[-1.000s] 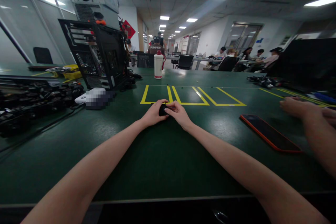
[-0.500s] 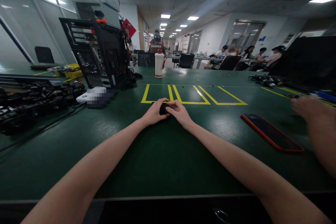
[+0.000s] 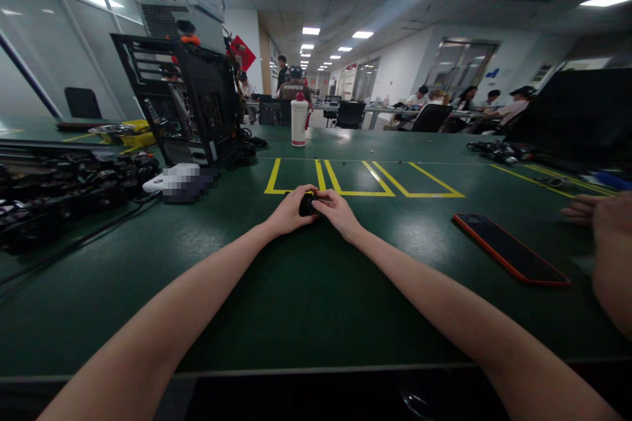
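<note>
A small black object (image 3: 307,204) is held between my two hands on the green table (image 3: 306,302), just in front of the yellow tape lines (image 3: 345,193). Its kind is hard to tell, as fingers cover much of it. My left hand (image 3: 290,210) curls round its left side, thumb at the front and fingers over the back. From the right, my right hand (image 3: 336,212) grips it with thumb and fingertips.
An orange-edged phone (image 3: 511,248) lies to the right, near another person's hand (image 3: 609,223). A white bottle (image 3: 299,122) stands behind the tape. An open computer case (image 3: 182,102), a blurred white-and-dark item (image 3: 182,182) and black cabled parts (image 3: 64,191) occupy the left.
My hands and the black object stay almost still. The other person's hand at the right has drawn back toward the right edge, uncovering a small item on the table.
</note>
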Demonstrator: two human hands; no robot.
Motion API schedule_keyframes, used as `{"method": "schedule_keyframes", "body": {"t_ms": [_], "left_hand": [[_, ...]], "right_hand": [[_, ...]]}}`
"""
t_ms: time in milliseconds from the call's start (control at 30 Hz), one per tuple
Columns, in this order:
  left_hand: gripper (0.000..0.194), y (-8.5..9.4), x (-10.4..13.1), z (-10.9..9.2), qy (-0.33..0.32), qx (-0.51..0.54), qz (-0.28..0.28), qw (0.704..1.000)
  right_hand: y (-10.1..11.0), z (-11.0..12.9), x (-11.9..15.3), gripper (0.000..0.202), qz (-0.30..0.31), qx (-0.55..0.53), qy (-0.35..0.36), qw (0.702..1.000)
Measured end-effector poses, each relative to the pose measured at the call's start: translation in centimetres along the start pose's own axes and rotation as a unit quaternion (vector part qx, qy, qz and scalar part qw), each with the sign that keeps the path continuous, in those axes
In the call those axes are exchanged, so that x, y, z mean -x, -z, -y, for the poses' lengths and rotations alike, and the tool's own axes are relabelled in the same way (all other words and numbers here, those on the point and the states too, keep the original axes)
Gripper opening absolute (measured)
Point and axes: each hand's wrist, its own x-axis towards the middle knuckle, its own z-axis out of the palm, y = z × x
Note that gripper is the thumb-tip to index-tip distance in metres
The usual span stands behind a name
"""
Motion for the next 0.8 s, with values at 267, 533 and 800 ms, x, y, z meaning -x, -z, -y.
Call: {"method": "schedule_keyframes", "body": {"t_ms": [267, 533, 800], "left_hand": [[0.058, -0.01, 0.0, 0.07, -0.004, -0.004, 0.004, 1.0], [0.056, 0.17, 0.03, -0.27, 0.005, -0.002, 0.008, 1.0], [0.058, 0.15, 0.1, -0.11, 0.002, 0.004, 0.007, 1.0]], "right_hand": [[-0.1, -0.09, 0.02, 0.013, -0.007, 0.021, 0.051, 0.998], [-0.02, 0.21, 0.2, 0.022, -0.004, 0.026, 0.003, 1.0], [-0.07, 0.11, 0.2, 0.011, -0.01, 0.018, 0.048, 0.999]]}}
